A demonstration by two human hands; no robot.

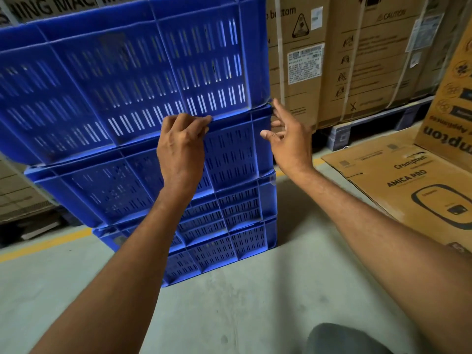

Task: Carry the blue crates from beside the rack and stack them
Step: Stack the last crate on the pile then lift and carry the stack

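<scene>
Top blue crate, lower edge in curled fingers of left hand (right hand fingers spread beside its corner)

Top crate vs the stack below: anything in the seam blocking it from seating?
Only the left hand: its fingers curl over the seam between the top crate and the crate below. The right hand is open beside the corner.

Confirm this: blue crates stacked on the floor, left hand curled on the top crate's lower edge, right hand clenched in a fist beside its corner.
One error: the head view shows the right hand open, fingers spread, beside the corner of the top crate. The left hand does curl on its lower edge, and the stack stands on the floor.
</scene>
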